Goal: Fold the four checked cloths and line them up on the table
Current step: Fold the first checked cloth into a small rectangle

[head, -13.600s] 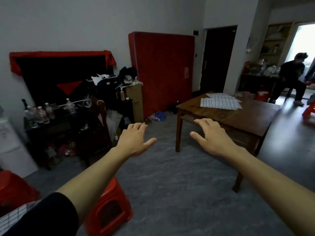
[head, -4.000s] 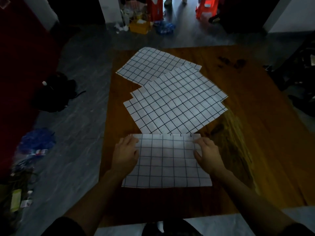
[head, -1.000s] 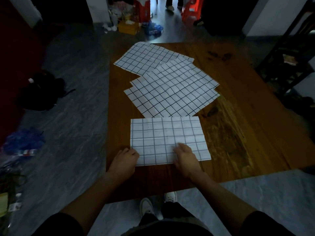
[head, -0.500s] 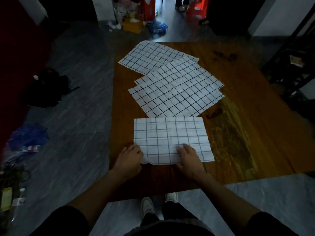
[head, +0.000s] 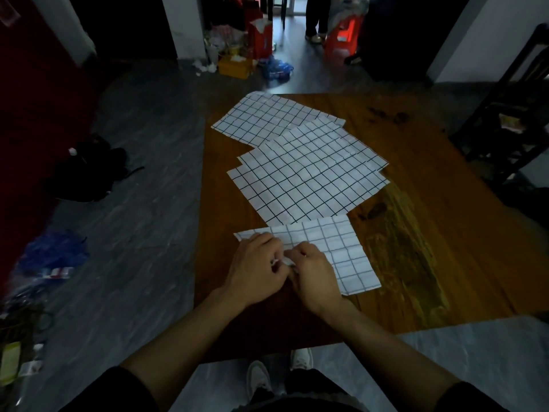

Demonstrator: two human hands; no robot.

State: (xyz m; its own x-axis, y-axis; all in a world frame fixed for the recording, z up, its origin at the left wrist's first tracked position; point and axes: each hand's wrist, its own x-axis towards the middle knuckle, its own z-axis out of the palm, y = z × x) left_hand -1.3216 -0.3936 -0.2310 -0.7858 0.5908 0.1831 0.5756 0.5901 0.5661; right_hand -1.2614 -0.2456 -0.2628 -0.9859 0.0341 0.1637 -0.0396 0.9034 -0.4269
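Observation:
A half-folded white checked cloth (head: pixel 335 248) lies near the front of the wooden table (head: pixel 439 221). My left hand (head: pixel 257 269) and my right hand (head: pixel 315 270) meet at its near edge, both pinching the cloth, and its left part is lifted and drawn inward. Behind it an overlapping pile of flat checked cloths (head: pixel 309 176) is spread out, with one more checked cloth (head: pixel 267 118) reaching the table's far left corner. How many cloths the pile holds I cannot tell.
A dark chair (head: pixel 505 120) stands right of the table. A black bag (head: pixel 89 171) and blue plastic (head: pixel 53 254) lie on the grey floor at left. Boxes, litter and a person's legs (head: pixel 315 22) are beyond the far edge.
Half a second ago my hands were apart on the folded cloth's near edge. They have come together, and the cloth's left side has been pulled in towards the middle.

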